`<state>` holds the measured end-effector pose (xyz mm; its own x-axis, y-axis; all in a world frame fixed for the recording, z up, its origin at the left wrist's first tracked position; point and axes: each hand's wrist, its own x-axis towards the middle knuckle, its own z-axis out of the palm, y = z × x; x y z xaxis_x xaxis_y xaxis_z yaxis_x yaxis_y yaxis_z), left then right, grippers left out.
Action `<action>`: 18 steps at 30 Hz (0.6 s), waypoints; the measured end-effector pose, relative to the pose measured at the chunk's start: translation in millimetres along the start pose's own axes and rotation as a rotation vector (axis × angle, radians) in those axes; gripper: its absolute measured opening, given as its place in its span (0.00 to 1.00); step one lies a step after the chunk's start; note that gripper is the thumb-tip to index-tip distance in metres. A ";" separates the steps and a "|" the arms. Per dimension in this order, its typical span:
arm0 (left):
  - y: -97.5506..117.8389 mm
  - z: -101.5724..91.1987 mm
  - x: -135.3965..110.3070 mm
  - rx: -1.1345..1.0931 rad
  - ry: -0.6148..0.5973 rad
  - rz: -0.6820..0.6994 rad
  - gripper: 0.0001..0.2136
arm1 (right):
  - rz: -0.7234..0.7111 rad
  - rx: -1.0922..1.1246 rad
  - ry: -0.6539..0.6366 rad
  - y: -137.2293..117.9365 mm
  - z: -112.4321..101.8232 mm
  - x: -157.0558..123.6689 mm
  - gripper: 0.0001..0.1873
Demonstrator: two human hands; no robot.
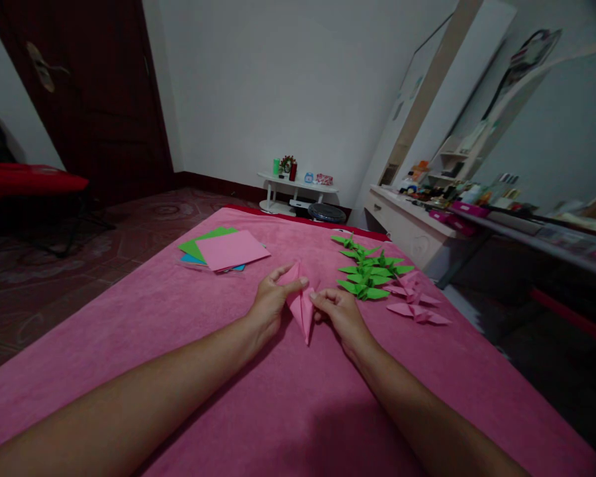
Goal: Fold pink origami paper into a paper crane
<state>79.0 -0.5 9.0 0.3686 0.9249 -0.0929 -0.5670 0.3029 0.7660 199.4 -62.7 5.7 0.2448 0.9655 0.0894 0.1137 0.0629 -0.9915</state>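
A pink folded origami paper point(302, 310), diamond-shaped with a slit down its middle, points its sharp tip toward me. My left hand point(273, 295) grips its left side, the thumb lying across the upper face and the fingers underneath. On the other side, my right hand point(338, 311) pinches the right edge between thumb and fingertips. Several green paper cranes point(365, 281) sit in a row to the right of my hands. Beside them lie pink paper cranes point(417, 313). A stack of square paper sheets point(233, 250), pink on top with green and blue below, rests at the far left.
Everything lies on a pink cloth-covered surface point(218, 391). Beyond its far edge stands a small white table point(298, 182) with small items on it. A cluttered dresser point(412, 212) is along the right, and a red chair point(30, 180) is at the left near a dark door point(89, 86).
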 end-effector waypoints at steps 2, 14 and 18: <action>-0.7 -1.7 1.4 -0.002 -0.020 -0.016 0.29 | 0.000 -0.006 0.007 -0.1 -1.1 0.6 0.17; -4.5 -6.8 4.8 0.179 -0.008 -0.055 0.23 | -0.063 -0.144 0.041 2.1 -8.0 6.0 0.15; -4.9 -9.5 7.8 0.140 -0.005 0.096 0.18 | -0.076 -0.095 0.000 -2.0 -5.5 3.5 0.18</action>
<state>77.7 7.4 -1.6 0.3214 0.9469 -0.0117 -0.4915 0.1773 0.8527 205.3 -60.9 8.5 0.2316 0.9589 0.1639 0.2224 0.1118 -0.9685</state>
